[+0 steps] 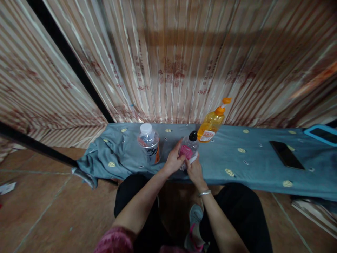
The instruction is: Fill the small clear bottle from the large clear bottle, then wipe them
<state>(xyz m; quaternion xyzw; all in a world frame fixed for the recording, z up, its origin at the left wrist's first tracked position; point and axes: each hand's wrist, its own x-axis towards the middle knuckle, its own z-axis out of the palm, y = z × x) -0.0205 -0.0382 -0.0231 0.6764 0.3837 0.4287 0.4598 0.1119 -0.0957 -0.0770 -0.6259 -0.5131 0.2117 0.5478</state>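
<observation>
Between my two hands is a small clear bottle (187,151) with a black cap and a pink label, tilted slightly to the right. My left hand (173,160) is closed around its left side, thumb across the front. Low on the right side, my right hand (195,172) grips the same bottle. Something white (194,158) shows by the right fingers; I cannot tell whether it is cloth or paper. Left of my hands stands a larger clear bottle (150,147) with a white cap. Just behind and to the right is a pump bottle (211,124) of yellow liquid with an orange top.
A blue-grey cloth with yellow patterns (259,163) covers the long narrow surface. A dark phone (286,154) and a blue-framed object (321,134) lie on the right. Behind hangs a striped curtain (179,63); a black pole (73,66) slants at the left.
</observation>
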